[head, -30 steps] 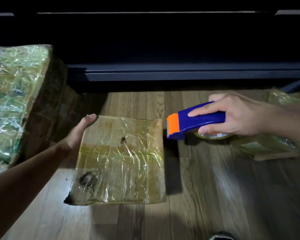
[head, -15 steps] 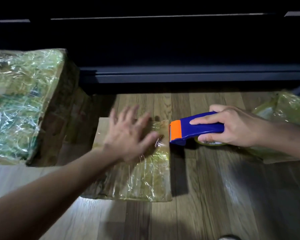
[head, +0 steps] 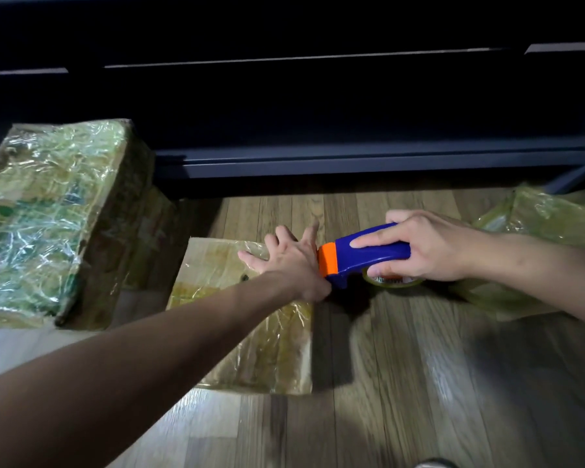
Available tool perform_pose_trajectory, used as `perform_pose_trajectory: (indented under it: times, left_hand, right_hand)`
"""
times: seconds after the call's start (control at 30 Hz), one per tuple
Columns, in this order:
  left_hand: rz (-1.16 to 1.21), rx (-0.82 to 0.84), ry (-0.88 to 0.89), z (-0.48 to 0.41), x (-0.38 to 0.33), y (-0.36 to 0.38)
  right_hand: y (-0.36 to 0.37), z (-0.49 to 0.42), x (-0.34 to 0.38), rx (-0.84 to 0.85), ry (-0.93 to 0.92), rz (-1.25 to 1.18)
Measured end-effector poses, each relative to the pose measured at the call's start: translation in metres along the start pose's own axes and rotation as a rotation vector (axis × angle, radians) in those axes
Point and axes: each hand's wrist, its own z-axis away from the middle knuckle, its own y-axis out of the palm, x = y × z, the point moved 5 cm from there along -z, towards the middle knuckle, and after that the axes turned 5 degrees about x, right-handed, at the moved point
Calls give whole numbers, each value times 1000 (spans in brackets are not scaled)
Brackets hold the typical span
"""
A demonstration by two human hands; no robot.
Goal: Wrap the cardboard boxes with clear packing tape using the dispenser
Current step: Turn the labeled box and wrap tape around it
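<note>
- The cardboard box (head: 277, 352) lay flat on the wooden floor (head: 419, 383), directly beneath the left fingers, its top already glossy with clear tape.
- The left hand (head: 286, 260) rested on the box's far right corner, fingers straight and spread wide, gripping nothing. It was probably pinning the box so that it could not slide under a pulled strip.
- The dispenser (head: 362, 255) sat just right of those fingers, its orange head against the box's right edge, likely poised to start a strip there (whether it touched the left hand was unclear).
- The right hand (head: 429, 248) was curled round the blue handle, forefinger laid along its side, with the tape roll (head: 390, 281) under the palm.
- A larger wrapped box (head: 48, 214) stood well left of the left fingers, and a wrapped bundle (head: 547, 224) lay behind the right hand, cut off by the frame.
- The tape's loose end could not be made out, the left forearm covered much of the box top, and the roll's print was blurred.
</note>
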Motion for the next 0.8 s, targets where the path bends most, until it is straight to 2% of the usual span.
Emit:
perform_pose_trajectory:
  times: [0.13,0.23,0.3,0.43,0.6,0.67,0.8]
  left_hand:
    - [-101,-33,-30,-1,24,-11]
    - [-183,78,-105,-15,54,5]
    - [-322,97,-88,-23,64,11]
    - [-302,31,15,-19,63,-17]
    - [112,13,9,14,79,-63]
    - [356,47,58,26,92,-74]
    - [690,118,242,42,126,-78]
  right_hand:
    - [-22,-9,14,-30,-36,89]
    - [-13,-16,23,-21,-57,82]
    - [-5,-18,30,-6,-60,95]
    - [-18,-18,40,-57,-61,87]
    - [-73,-21,83,-142,-135,188]
    - [-93,-28,109,-102,-163,252]
    - [-118,-39,169,-39,-286,355]
